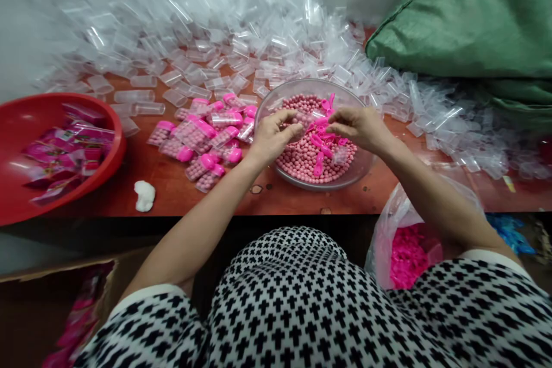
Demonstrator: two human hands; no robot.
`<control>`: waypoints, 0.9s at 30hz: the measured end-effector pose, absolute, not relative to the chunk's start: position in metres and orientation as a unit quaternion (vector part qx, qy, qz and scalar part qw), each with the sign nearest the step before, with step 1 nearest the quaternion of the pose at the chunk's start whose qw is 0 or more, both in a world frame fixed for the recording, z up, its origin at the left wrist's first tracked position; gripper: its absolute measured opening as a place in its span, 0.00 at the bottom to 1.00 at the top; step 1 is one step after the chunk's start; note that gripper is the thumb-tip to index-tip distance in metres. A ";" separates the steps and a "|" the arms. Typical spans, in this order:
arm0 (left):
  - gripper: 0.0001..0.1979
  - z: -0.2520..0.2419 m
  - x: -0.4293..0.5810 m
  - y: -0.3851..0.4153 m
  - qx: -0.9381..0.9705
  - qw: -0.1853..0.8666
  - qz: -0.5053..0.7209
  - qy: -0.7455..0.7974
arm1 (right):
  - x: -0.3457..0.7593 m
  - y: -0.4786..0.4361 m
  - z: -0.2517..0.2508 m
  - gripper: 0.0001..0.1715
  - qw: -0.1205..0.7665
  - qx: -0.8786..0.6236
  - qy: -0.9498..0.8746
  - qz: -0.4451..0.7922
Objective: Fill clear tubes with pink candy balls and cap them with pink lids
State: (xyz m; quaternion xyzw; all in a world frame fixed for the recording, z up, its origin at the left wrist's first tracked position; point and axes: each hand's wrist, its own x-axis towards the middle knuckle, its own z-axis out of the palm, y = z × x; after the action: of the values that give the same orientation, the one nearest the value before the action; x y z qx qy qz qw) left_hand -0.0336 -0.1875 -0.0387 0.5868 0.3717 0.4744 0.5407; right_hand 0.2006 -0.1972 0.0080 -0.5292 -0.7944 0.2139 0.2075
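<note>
My left hand (pixel 272 137) and my right hand (pixel 357 125) meet over a clear bowl (pixel 276 98) of small pink candy balls (pixel 302 155) with several pink caps (pixel 321 141) lying on top. The left hand's fingers are curled round a small clear tube (pixel 303 119) filled with pink balls. At the tube's end the right hand pinches a pink cap (pixel 322 123). Left of the bowl lies a pile of filled, pink-capped tubes (pixel 202 141) on the brown table (pixel 172 184).
A heap of empty clear tubes (pixel 207 29) covers the table's back and right. A red basin (pixel 110 152) with pink packets sits at the left. A white lump (pixel 144 195) lies near the front edge. A bag of pink caps (pixel 407 253) and a green sack (pixel 470 17) are on the right.
</note>
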 end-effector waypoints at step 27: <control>0.20 -0.031 -0.031 -0.196 0.500 0.664 0.474 0.291 | 0.160 -0.205 0.004 0.19 0.325 -0.478 -0.664 0.475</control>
State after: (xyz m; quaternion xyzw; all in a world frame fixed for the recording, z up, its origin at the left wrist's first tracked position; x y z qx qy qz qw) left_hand -0.0309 -0.1955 -0.0308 0.5002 0.2912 0.4739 0.6636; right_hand 0.1596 -0.2047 0.0044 -0.4777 -0.6640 0.4747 0.3248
